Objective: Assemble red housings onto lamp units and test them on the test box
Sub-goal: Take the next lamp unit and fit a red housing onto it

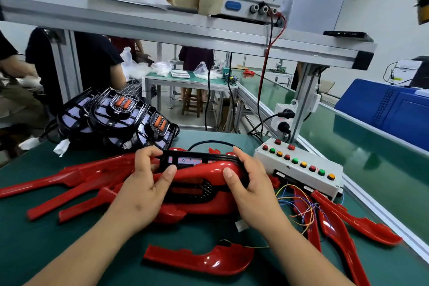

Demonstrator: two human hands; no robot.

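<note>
Red glossy plastic: the red housing [210,170] lies crosswise between your hands, long axis left to right, seated against the black lamp unit [199,155]. Your left hand [144,183] grips the left end, fingers curled over the unit's top edge, thumb pressed on the shell. Your right hand [246,183] grips the right end likewise, thumb on the rounded corner. Small red points glow along the unit's strip, and a black mesh grille shows below the red band. The test box [299,169], white with coloured buttons, sits just beyond your right hand, well apart from the left. Judgement: the right hand is nearer for the buttons. Whether the seating is complete, cannot tell.
</note>
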